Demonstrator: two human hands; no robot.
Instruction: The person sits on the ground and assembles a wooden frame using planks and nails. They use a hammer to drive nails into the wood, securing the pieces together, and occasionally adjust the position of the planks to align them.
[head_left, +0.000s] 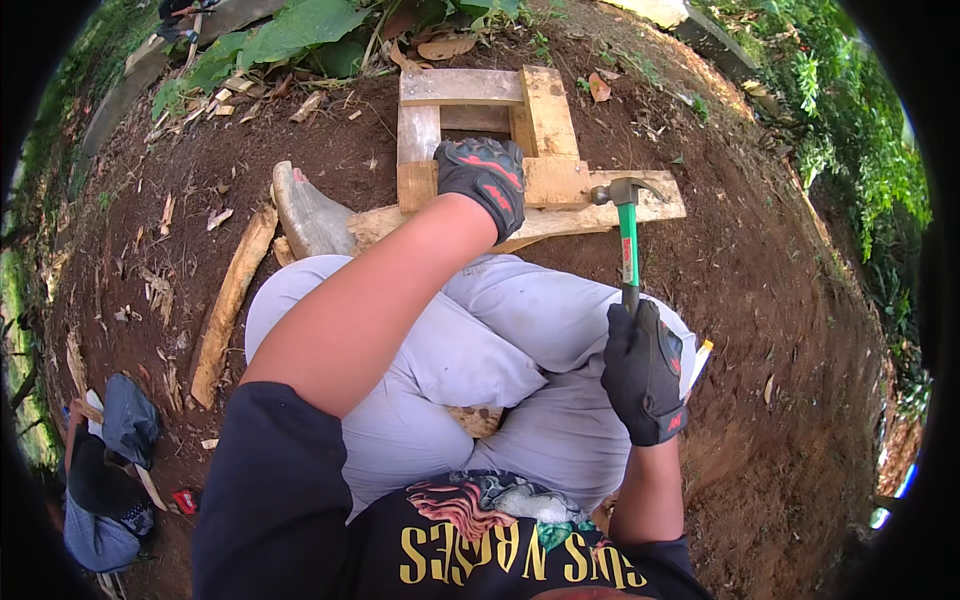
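Green-handled hammer (628,240), claw rightward, rectangular wooden frame (552,115)

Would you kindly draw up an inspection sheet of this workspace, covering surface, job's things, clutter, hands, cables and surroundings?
Surface: brown soil, strewn with wood chips.
Job's things: wooden frame, with a board along its near side; hammer, its head over the board.
Clutter: long wood piece left of the person's legs; dark heap at lower left, contents unclear.
Hands: left hand, gloved, on the frame's near side, fingers mostly hidden; right hand, gloved, closed around the hammer's handle.
Cables: nothing seen.
Surroundings: green plants.
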